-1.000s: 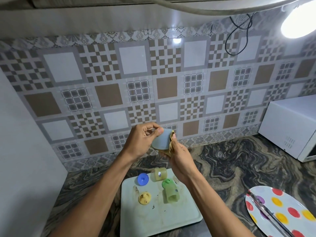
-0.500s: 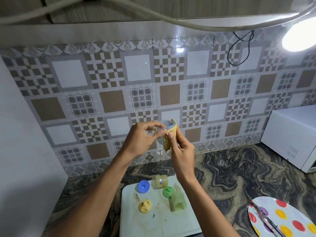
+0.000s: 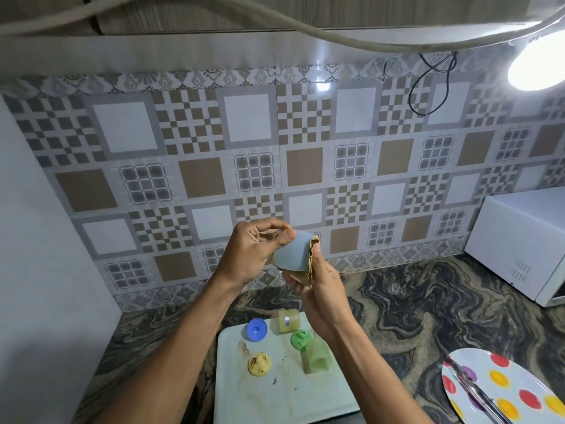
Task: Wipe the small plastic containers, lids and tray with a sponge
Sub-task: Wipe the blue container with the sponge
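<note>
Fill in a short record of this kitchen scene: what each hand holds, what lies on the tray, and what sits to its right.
Left hand: left hand grips a pale blue container, raised above the counter
Right hand: right hand presses a yellow sponge against that container
Tray: white tray carries a blue lid, yellow lid, green lid, a green container on its side and a yellowish container at the far edge
Right of tray: spotted plate, white microwave
</note>
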